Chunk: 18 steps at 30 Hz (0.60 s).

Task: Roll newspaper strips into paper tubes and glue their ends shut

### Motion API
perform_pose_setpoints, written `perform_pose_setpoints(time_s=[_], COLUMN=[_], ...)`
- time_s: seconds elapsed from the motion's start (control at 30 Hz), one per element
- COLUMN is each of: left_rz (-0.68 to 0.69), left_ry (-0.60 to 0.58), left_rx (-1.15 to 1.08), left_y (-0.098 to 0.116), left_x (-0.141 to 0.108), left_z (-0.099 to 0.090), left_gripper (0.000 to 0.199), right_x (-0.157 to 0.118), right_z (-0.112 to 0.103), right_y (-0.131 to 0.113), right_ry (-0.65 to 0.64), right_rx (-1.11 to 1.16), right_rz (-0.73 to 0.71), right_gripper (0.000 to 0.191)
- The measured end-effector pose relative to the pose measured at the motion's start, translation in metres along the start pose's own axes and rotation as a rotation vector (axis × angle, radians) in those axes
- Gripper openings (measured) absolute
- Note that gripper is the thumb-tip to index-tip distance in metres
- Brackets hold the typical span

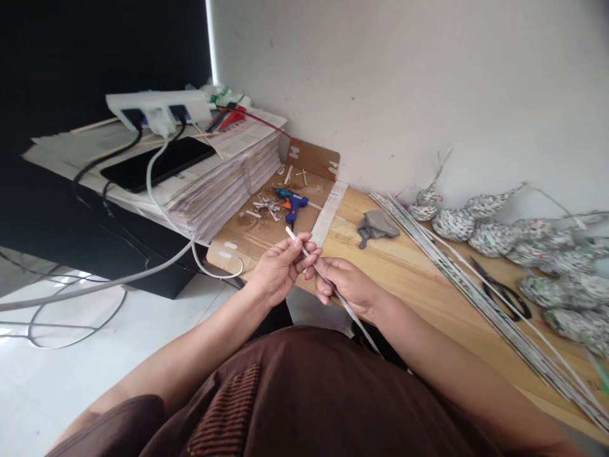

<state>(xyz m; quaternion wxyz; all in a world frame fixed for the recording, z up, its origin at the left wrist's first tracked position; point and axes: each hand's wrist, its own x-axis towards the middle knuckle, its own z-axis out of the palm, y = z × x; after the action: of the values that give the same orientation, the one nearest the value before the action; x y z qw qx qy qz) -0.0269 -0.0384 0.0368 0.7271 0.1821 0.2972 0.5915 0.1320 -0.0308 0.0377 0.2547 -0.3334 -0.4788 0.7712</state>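
Observation:
A thin whitish paper stick (353, 315) runs slantwise through both hands, from its tip above my left fingers down to the brown clothing at my lap. My left hand (281, 268) pinches it near the upper end. Just beside it, my right hand (348, 284) is closed round the same stick a little lower down. Beyond the hands, a blue glue gun (295, 204) lies on a piece of brown cardboard (307, 176) among small white scraps (267, 206).
Newspapers (228, 184) are stacked at the left, bearing a black phone (159, 164) and a white power strip (157, 105). Right of the hands lie a grey cloth (378, 225), long paper sticks (457, 279), black scissors (507, 298) and several woven paper shapes (490, 238).

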Motion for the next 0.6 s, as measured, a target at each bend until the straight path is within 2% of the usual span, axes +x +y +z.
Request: perform_pose_setpoints(time_s=[0.07, 0.17, 0.23, 0.3, 0.4, 0.47, 0.53, 0.6], left_rz=[-0.017, -0.022, -0.012, 0.013, 0.046, 0.051, 0.043, 0.028], left_ry=[0.002, 0.012, 0.022, 0.038, 0.058, 0.064, 0.064, 0.057], left_rx=[0.012, 0.015, 0.004, -0.009, -0.013, -0.010, -0.011, -0.015], left_y=[0.000, 0.000, 0.000, 0.000, 0.000, 0.000, 0.000, 0.001], left_x=[-0.001, -0.002, -0.001, 0.001, 0.003, 0.003, 0.003, 0.001], left_z=[0.000, 0.000, 0.000, -0.001, -0.003, -0.003, -0.002, -0.001], left_gripper=[0.017, 0.018, 0.017, 0.016, 0.015, 0.015, 0.016, 0.016], right_x=[0.000, -0.001, -0.002, -0.004, -0.008, -0.010, -0.009, -0.006], right_z=[-0.001, -0.002, -0.001, 0.002, 0.007, 0.009, 0.009, 0.006], right_y=[0.000, 0.001, 0.000, -0.001, -0.002, -0.002, -0.002, -0.002], right_ry=[0.014, -0.074, -0.053, 0.086, 0.308, 0.358, 0.308, 0.174], right_rx=[-0.014, 0.083, 0.023, -0.228, -0.756, -0.925, -0.814, -0.514], right_rz=[-0.008, 0.052, 0.049, -0.043, -0.287, -0.381, -0.322, -0.165], right_gripper=[0.037, 0.034, 0.036, 0.037, 0.029, 0.026, 0.030, 0.035])
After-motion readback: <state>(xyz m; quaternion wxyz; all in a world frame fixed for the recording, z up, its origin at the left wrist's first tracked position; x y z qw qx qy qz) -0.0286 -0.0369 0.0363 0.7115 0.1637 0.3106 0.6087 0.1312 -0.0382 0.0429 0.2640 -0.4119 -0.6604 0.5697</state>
